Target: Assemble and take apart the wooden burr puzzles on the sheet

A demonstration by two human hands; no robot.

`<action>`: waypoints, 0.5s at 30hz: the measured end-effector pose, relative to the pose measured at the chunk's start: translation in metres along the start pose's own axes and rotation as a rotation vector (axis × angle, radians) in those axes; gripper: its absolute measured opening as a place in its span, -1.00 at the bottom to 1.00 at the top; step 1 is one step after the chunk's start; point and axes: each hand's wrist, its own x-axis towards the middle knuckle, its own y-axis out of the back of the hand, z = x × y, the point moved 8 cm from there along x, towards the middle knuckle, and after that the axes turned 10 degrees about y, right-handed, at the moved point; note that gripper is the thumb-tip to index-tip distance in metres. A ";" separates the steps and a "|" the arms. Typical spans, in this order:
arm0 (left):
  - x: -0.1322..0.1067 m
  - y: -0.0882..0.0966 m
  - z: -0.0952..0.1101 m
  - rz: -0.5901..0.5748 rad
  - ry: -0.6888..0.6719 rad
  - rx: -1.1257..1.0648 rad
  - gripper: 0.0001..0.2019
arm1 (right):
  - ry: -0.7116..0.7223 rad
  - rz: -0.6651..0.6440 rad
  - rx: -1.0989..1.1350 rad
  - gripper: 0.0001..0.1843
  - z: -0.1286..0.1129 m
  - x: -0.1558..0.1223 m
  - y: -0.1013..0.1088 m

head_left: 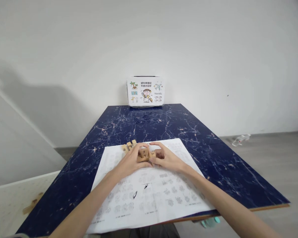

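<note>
Both hands meet over a printed sheet [149, 198] on the table. My left hand [130, 162] curls its fingers and thumb around a wooden block piece [144, 152] with a dark numeral on it. In my right hand [170, 160], a smaller wooden piece [152, 154] marked with a numeral is pinched between thumb and fingers, right up against the left one. Whether the two pieces interlock cannot be made out. Several notched wooden pieces [129, 145] lie just beyond my left hand, which partly hides them.
A dark blue marbled table [144, 124] runs toward the wall. At its far end stands a white cartoon-printed case [145, 92]. Two small black marks or slivers [135, 194] show on the sheet. Crumpled clear plastic [240, 140] lies on the floor to the right.
</note>
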 end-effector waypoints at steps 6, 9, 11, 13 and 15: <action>-0.002 -0.004 0.008 0.022 -0.117 0.088 -0.76 | 0.189 0.015 -0.215 -0.32 -0.010 -0.001 0.001; -0.002 -0.003 0.007 0.038 -0.111 0.096 -0.71 | 0.259 -0.013 -0.258 -0.21 -0.019 -0.004 -0.001; -0.002 -0.002 0.008 0.046 -0.112 0.091 -0.71 | 0.259 -0.033 -0.229 -0.18 -0.020 -0.005 -0.002; -0.002 -0.002 0.008 0.038 -0.106 0.077 -0.75 | 0.215 -0.066 -0.172 -0.18 -0.017 -0.005 -0.004; -0.003 -0.002 0.010 0.026 -0.099 0.054 -0.78 | 0.168 -0.093 -0.126 -0.16 -0.012 -0.005 -0.005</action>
